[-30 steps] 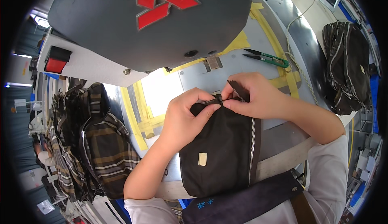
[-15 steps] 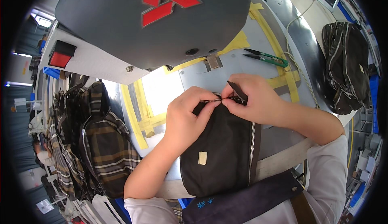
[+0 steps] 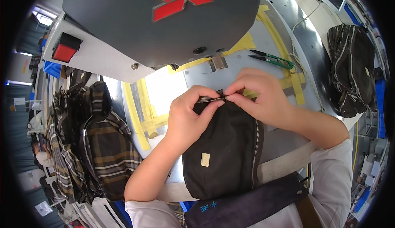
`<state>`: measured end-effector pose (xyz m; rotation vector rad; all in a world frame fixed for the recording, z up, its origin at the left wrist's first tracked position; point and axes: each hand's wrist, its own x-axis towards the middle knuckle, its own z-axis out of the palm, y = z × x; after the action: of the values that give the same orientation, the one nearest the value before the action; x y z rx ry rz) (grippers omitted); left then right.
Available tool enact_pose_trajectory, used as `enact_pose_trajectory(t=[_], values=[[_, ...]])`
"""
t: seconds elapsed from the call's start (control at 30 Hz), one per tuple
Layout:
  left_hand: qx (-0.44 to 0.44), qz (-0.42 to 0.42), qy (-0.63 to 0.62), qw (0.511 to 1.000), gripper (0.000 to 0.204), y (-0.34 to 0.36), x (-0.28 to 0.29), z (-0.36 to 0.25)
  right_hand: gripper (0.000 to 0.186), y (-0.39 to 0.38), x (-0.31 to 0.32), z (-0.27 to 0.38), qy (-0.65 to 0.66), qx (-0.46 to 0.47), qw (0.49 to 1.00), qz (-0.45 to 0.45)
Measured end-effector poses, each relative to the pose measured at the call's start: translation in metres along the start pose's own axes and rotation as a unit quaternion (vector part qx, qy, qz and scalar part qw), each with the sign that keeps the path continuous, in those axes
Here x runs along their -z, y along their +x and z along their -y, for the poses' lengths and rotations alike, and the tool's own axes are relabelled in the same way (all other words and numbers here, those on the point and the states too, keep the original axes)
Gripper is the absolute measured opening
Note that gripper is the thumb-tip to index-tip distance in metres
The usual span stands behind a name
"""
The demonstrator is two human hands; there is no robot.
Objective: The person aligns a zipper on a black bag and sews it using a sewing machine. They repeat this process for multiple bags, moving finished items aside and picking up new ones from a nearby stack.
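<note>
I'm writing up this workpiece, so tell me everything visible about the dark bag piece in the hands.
The dark bag piece is brownish-black and looks like soft woven fabric. A silvery zipper runs down its right side; a small cream patch sits low on its left half. It lies lengthwise over the worktable, lower end toward the person. The left hand and right hand pinch its far edge. Its inside is hidden.

Left grip (image 3: pixel 186 116), right grip (image 3: pixel 268 98): fingertip pinches
</note>
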<state>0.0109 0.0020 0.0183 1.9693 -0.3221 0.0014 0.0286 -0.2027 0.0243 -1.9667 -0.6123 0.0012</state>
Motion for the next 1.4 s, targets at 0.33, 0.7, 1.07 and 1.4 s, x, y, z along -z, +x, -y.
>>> enact_pose_trajectory(t=[0.33,0.7,1.07,1.4], values=[[-0.063,0.054,0.019,0.996,0.014,0.001,0.004,0.004,0.008,0.005,0.016,-0.003,-0.001,0.004,0.995,0.097],[-0.013,0.069,0.026,0.997,0.012,0.003,0.005,-0.002,0.007,0.005,0.003,-0.012,0.176,-0.192,0.961,0.096],[0.074,0.074,-0.016,0.994,0.01,0.002,0.007,-0.005,0.013,-0.003,0.007,-0.005,0.1,-0.134,0.981,0.096],[-0.223,-0.019,0.185,0.957,0.014,0.0,0.001,0.004,0.01,0.002,0.001,-0.001,0.127,-0.219,0.965,0.061]])
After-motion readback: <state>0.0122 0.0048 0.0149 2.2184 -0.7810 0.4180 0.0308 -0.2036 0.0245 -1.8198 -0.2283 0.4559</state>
